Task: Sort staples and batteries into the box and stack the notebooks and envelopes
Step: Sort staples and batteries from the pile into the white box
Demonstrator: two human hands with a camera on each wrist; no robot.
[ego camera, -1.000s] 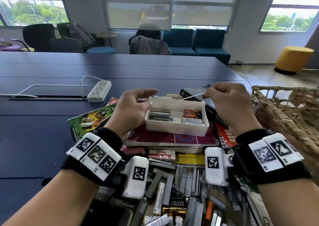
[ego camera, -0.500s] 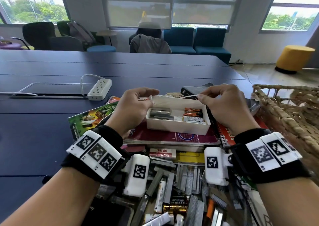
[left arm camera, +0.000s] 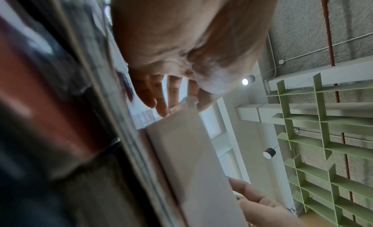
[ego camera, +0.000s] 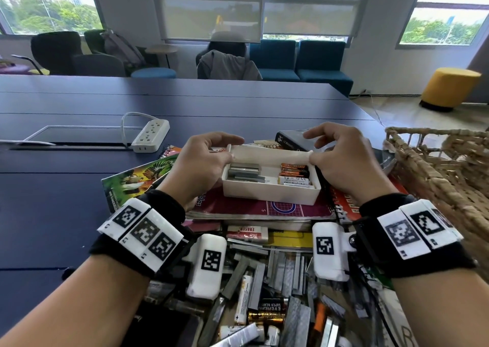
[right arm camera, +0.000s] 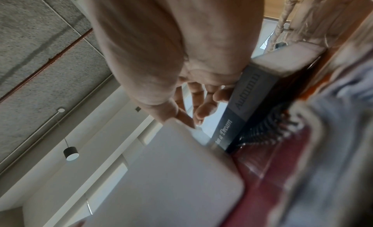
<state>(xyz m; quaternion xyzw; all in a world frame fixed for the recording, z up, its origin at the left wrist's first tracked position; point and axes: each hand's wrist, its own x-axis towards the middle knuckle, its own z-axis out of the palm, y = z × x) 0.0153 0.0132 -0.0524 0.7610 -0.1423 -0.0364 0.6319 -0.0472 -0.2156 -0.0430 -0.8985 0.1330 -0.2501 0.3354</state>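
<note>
A white box [ego camera: 270, 195] sits on a maroon notebook [ego camera: 238, 206]. It holds grey staple strips [ego camera: 243, 173] on the left and orange and white batteries [ego camera: 295, 173] on the right. Over its far half lies a flat white piece [ego camera: 272, 157], perhaps a lid. My left hand [ego camera: 231, 156] pinches its left end and my right hand [ego camera: 313, 156] pinches its right end. The left wrist view shows the box wall [left arm camera: 191, 150] below my fingers [left arm camera: 153, 93]. In the right wrist view the box [right arm camera: 161, 174] is beside a dark book [right arm camera: 248, 102].
Loose staples and batteries [ego camera: 264, 288] are heaped in front, near an eraser pack [ego camera: 247, 233]. A green picture book [ego camera: 135, 180] lies left and a woven basket [ego camera: 436, 174] stands right. A power strip [ego camera: 150, 135] lies on the blue table [ego camera: 53, 201].
Both hands have come down and nearer, lowering the white piece from above the box's far rim onto the box. It now shows more of its flat face.
</note>
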